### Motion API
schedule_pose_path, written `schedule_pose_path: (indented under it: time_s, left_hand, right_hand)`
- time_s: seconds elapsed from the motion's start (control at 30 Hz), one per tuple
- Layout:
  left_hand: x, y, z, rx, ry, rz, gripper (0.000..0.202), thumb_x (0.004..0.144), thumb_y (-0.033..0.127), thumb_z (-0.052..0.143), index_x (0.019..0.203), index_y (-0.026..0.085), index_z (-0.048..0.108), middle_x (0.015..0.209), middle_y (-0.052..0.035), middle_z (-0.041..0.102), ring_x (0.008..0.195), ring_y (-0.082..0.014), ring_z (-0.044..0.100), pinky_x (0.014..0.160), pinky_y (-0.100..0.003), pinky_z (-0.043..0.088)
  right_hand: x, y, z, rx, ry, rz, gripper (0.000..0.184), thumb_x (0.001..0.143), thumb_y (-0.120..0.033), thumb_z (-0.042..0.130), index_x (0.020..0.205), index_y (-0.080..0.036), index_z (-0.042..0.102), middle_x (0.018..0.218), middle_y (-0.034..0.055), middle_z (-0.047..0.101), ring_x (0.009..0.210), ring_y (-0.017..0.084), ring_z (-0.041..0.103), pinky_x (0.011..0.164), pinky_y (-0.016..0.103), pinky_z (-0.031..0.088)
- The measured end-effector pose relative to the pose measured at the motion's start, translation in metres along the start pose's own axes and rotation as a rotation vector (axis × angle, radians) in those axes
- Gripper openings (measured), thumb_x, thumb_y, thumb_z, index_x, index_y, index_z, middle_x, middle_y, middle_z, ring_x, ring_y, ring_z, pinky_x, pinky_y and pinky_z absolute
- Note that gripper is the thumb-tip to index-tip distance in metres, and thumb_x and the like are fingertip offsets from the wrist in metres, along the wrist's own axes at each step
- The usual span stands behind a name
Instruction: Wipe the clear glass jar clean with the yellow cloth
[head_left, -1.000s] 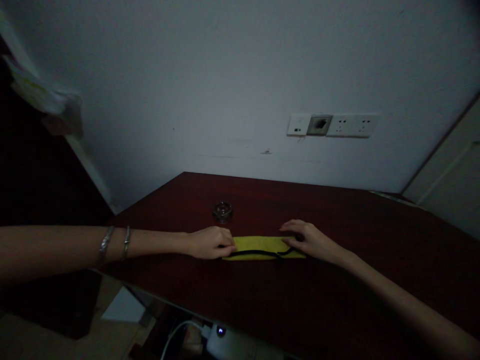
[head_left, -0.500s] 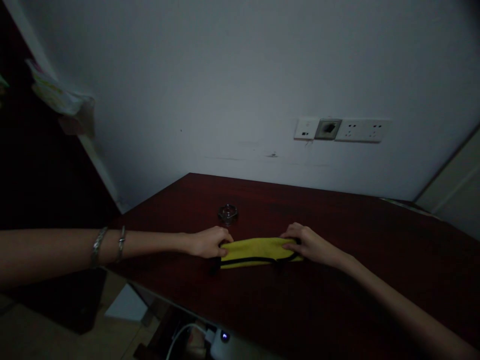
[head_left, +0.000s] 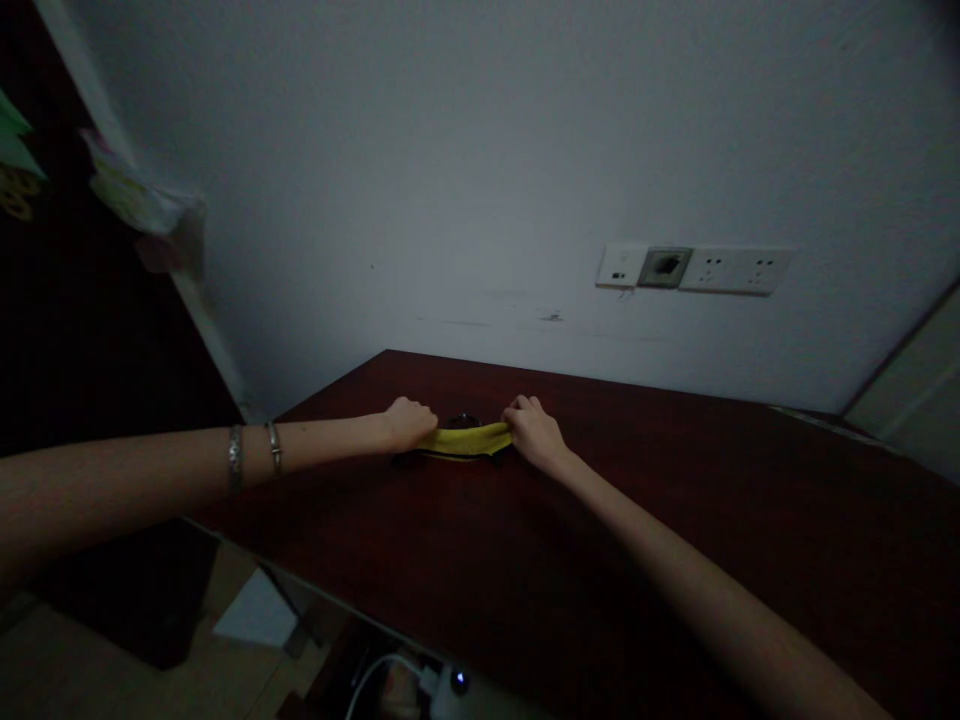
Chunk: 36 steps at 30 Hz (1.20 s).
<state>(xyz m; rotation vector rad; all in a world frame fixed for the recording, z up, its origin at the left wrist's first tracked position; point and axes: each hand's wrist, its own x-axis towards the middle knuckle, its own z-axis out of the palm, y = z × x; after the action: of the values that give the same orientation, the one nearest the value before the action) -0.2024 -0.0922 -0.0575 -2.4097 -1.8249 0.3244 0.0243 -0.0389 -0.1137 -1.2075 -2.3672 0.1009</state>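
Observation:
A yellow cloth (head_left: 469,440) with a dark edging is stretched between my two hands over the dark red table. My left hand (head_left: 411,424) is closed on its left end, and my right hand (head_left: 531,428) grips the right end. Just behind the cloth a small round glass-like object (head_left: 463,421) shows only its upper part; the cloth hides the rest. Two silver bracelets (head_left: 275,447) circle my left wrist and forearm.
The dark red table (head_left: 480,560) reaches back to the pale wall, which carries a row of sockets (head_left: 694,270). Beneath the front edge are a white cable (head_left: 375,665) and a device with a lit spot (head_left: 459,681). A dark door stands at left.
Both hands have carried the cloth farther back and slightly left, up to the small round object, which it now partly covers from view. The hands are closer together.

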Motion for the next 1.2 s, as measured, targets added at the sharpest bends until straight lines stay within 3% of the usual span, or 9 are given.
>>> schedule_pose_path:
  time_s: [0.2,0.37,0.5,0.6,0.67,0.9,1.2]
  left_hand:
    - [0.011,-0.009,0.020,-0.181,0.094,-0.095,0.033,0.077,0.009,0.054,0.109,0.012,0.057,0.101,-0.0236,0.068,0.099,-0.0370,0.064,0.083,-0.047,0.046]
    - [0.022,-0.013,0.043,-0.477,0.149,-0.181,0.040,0.075,0.008,0.049,0.114,0.017,0.053,0.102,-0.0146,0.069,0.094,-0.0268,0.066,0.079,-0.033,0.048]
    - [0.034,-0.005,0.058,-0.730,0.240,-0.334,0.031,0.087,0.022,0.034,0.108,0.014,0.055,0.110,-0.0146,0.066,0.101,-0.0226,0.063,0.084,-0.030,0.046]
    - [0.042,0.006,0.065,-0.889,0.324,-0.453,0.044,0.092,0.037,0.021,0.100,0.013,0.058,0.110,-0.0158,0.065,0.103,-0.0248,0.062,0.087,-0.034,0.045]
    - [0.044,0.014,0.068,-0.981,0.375,-0.502,0.046,0.091,0.041,0.022,0.098,0.013,0.059,0.110,-0.0154,0.066,0.104,-0.0255,0.061,0.089,-0.035,0.045]
    - [0.049,0.043,0.076,-1.234,0.553,-0.623,0.035,0.084,0.038,0.037,0.101,0.016,0.059,0.110,-0.0118,0.066,0.101,-0.0226,0.061,0.086,-0.031,0.044]
    - [0.068,0.057,0.072,-1.466,0.761,-0.632,0.033,0.080,0.037,0.036,0.077,0.016,0.061,0.081,-0.0065,0.067,0.077,-0.0192,0.063,0.069,-0.027,0.046]
  right_hand:
    - [0.011,-0.007,0.027,0.155,0.115,0.069,0.031,0.082,-0.007,0.046,0.102,-0.022,0.065,0.116,0.0130,0.054,0.104,0.027,0.048,0.075,0.035,0.046]
    - [0.021,-0.010,0.050,0.406,0.229,0.164,0.035,0.085,-0.005,0.039,0.100,-0.018,0.068,0.113,0.0084,0.061,0.105,0.018,0.055,0.093,0.030,0.044]
    - [0.032,-0.013,0.067,0.596,0.348,0.326,0.026,0.091,-0.019,0.046,0.112,-0.016,0.061,0.116,0.0086,0.061,0.108,0.019,0.057,0.097,0.039,0.044]
    - [0.039,-0.013,0.076,0.720,0.397,0.439,0.030,0.090,-0.033,0.054,0.116,-0.017,0.056,0.120,0.0083,0.058,0.104,0.021,0.059,0.088,0.044,0.050]
    - [0.042,-0.015,0.081,0.795,0.404,0.489,0.031,0.090,-0.034,0.054,0.117,-0.018,0.056,0.120,0.0083,0.058,0.102,0.020,0.060,0.086,0.042,0.051]
    - [0.040,-0.033,0.091,0.981,0.386,0.534,0.030,0.090,-0.034,0.054,0.115,-0.017,0.056,0.117,0.0079,0.059,0.099,0.019,0.061,0.084,0.040,0.052]
    - [0.033,-0.045,0.086,1.015,0.480,0.632,0.028,0.090,-0.034,0.054,0.112,-0.017,0.058,0.115,0.0073,0.060,0.097,0.019,0.061,0.084,0.040,0.052]
